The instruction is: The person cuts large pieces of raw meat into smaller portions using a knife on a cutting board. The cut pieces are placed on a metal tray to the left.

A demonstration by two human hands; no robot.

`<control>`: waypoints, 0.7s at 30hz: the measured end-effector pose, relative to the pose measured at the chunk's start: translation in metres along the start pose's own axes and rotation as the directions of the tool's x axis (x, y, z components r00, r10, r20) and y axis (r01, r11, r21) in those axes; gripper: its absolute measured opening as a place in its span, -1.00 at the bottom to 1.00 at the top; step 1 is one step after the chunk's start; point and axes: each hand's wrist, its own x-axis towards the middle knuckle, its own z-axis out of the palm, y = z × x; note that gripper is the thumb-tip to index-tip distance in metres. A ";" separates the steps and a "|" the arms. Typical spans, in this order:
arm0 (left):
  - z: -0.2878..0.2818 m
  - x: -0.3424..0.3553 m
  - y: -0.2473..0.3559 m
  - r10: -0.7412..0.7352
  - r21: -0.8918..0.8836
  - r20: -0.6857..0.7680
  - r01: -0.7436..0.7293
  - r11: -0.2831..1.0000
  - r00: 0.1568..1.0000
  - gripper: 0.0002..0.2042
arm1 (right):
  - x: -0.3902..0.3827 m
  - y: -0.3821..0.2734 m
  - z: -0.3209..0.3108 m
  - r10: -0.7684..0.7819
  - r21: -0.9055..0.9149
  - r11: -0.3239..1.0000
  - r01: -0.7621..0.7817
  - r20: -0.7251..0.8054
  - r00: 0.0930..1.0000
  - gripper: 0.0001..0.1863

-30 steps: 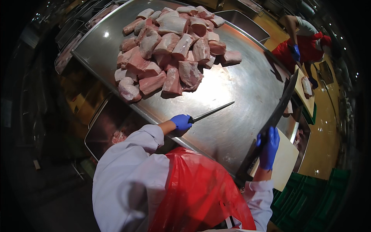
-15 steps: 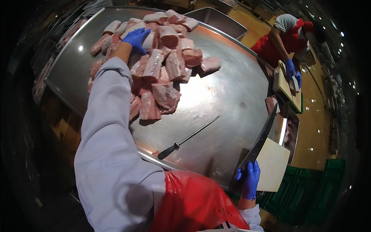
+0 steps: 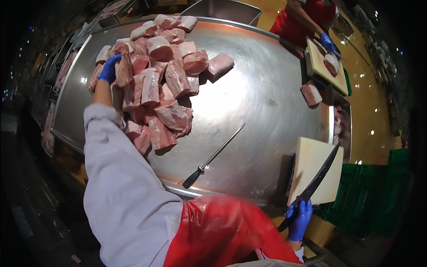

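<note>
My left hand (image 3: 108, 69) in a blue glove grips a meat piece (image 3: 123, 71) on the left side of the pile of pale-pink meat cuts (image 3: 175, 80) on the steel table (image 3: 260, 118). My right hand (image 3: 299, 220), also gloved in blue, holds a long dark-bladed knife (image 3: 318, 178) angled up over a white cutting board (image 3: 304, 155) at the table's right corner. A sharpening steel (image 3: 222, 148) with a black handle lies on the table below the pile. A lone cut (image 3: 311, 93) sits near the right edge.
A co-worker in a red apron (image 3: 291, 24) works at top right, a gloved hand (image 3: 327, 40) over another board (image 3: 342, 82) with meat. Green crates (image 3: 356, 196) stand at lower right. Steel bins (image 3: 220, 12) line the back and left; one with meat (image 3: 342, 129) is at right.
My left hand let go of the sharpening steel, reached up to the pile and now grips a piece. The knife in my right hand has shifted rightward over the board. The view has shifted.
</note>
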 end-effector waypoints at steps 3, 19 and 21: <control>0.048 -0.061 -0.015 0.153 0.055 0.143 -0.163 0.985 0.978 -0.54 | 0.003 0.001 -0.016 0.002 -0.045 0.999 -0.004 -0.047 0.999 -0.82; 0.681 -0.412 -0.182 -0.060 0.345 0.931 -0.816 0.463 0.360 -0.15 | -0.054 0.024 -0.244 -0.182 0.093 0.977 0.193 -0.111 0.977 -0.72; 0.732 -0.452 -0.181 -0.110 0.358 0.932 -0.921 0.152 0.345 -0.06 | -0.057 0.029 -0.285 -0.206 0.103 0.970 0.222 -0.144 0.968 -0.72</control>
